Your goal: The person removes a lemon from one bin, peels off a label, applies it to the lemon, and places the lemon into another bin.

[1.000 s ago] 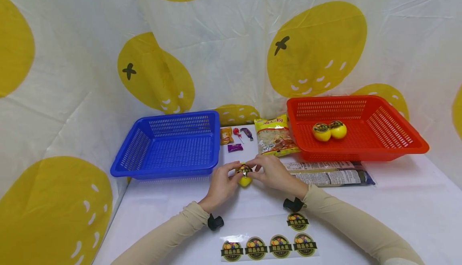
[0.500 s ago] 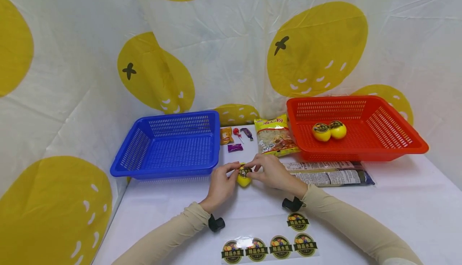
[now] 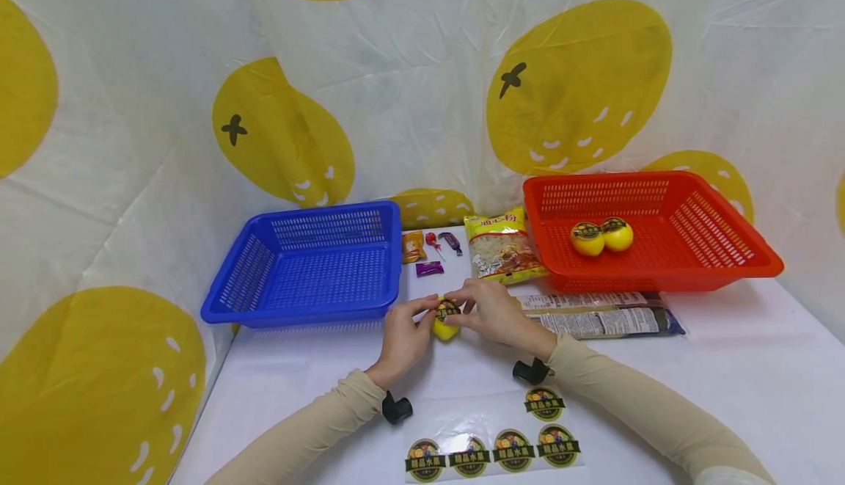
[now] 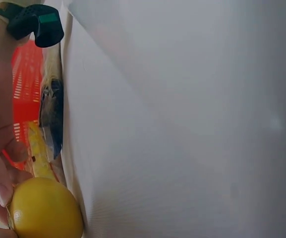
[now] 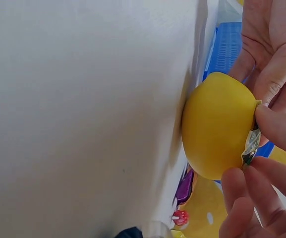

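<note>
1. Lemon (image 3: 446, 327) rests on the tabletop (image 3: 726, 367), near the blue basket's (image 3: 310, 265) front edge.
2. Your left hand (image 3: 404, 340) grips it.
3. Your right hand (image 3: 494, 314) pinches its sticker (image 3: 449, 310).

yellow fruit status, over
Left hand and right hand grip the round yellow fruit on the white table. Right fingertips press its sticker. Nothing obstructing.

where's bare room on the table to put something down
Bare table right of the sticker sheet, before the red basket. The blue basket is empty. Crowded between the baskets: candies, snack bag, both hands on the yellow ball.
</note>
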A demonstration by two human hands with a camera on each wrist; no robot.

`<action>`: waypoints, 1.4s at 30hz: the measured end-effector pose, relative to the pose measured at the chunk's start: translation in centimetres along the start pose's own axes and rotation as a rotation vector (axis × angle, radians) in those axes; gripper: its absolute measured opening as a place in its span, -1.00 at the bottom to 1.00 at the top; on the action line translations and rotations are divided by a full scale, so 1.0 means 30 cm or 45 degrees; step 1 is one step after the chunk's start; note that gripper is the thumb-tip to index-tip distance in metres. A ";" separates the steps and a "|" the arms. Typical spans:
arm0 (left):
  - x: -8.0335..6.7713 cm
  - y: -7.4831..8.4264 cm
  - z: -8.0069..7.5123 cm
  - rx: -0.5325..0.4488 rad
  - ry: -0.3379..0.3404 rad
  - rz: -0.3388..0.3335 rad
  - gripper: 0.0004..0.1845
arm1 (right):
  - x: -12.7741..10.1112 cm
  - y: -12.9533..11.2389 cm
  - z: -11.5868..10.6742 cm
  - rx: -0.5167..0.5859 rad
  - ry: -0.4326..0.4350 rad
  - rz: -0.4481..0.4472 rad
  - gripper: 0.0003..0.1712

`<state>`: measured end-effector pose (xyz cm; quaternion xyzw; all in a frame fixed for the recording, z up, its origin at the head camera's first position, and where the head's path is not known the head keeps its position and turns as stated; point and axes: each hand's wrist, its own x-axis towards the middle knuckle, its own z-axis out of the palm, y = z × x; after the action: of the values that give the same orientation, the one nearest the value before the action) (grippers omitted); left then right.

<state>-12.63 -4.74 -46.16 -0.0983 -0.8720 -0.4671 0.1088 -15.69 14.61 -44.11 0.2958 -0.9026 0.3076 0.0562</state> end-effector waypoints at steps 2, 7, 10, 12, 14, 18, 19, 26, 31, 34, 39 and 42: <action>0.001 0.004 -0.001 -0.010 -0.016 -0.016 -0.77 | -0.001 -0.001 -0.002 0.011 -0.020 0.024 -0.53; 0.001 0.009 -0.005 -0.023 -0.045 -0.038 -0.76 | 0.000 -0.006 -0.009 0.029 -0.068 0.084 -0.50; 0.001 0.008 -0.007 -0.030 -0.055 -0.039 -0.75 | 0.001 -0.010 -0.012 0.036 -0.096 0.114 -0.50; 0.002 0.007 -0.007 -0.030 -0.058 -0.037 -0.74 | 0.001 -0.011 -0.013 0.039 -0.105 0.127 -0.50; 0.003 0.002 -0.008 -0.027 -0.056 -0.032 -0.74 | 0.003 -0.011 -0.012 0.037 -0.109 0.125 -0.51; 0.006 -0.004 -0.004 -0.024 -0.040 -0.015 -0.74 | 0.006 -0.005 -0.012 0.033 -0.105 0.128 -0.50; 0.006 -0.006 -0.002 -0.024 -0.037 -0.013 -0.74 | 0.006 -0.003 -0.013 0.036 -0.104 0.125 -0.50; 0.003 -0.009 0.000 -0.014 -0.026 -0.015 -0.74 | 0.001 -0.006 -0.007 0.040 -0.073 0.123 -0.48; 0.000 -0.007 -0.003 -0.023 -0.017 0.003 -0.75 | 0.004 -0.014 0.000 0.034 -0.033 0.152 -0.51; 0.000 -0.007 -0.005 -0.028 -0.021 -0.001 -0.74 | 0.007 -0.013 0.003 0.030 -0.027 0.155 -0.51; 0.002 -0.006 -0.007 -0.037 -0.033 -0.024 -0.73 | 0.008 -0.006 -0.009 0.024 -0.075 0.155 -0.47; 0.002 -0.007 -0.005 -0.046 -0.036 -0.033 -0.73 | 0.009 -0.002 -0.025 0.024 -0.103 0.170 -0.43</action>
<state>-12.73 -4.99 -46.23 -0.0956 -0.8660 -0.4828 0.0887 -15.93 14.88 -43.40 0.2475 -0.9190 0.3068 -0.0036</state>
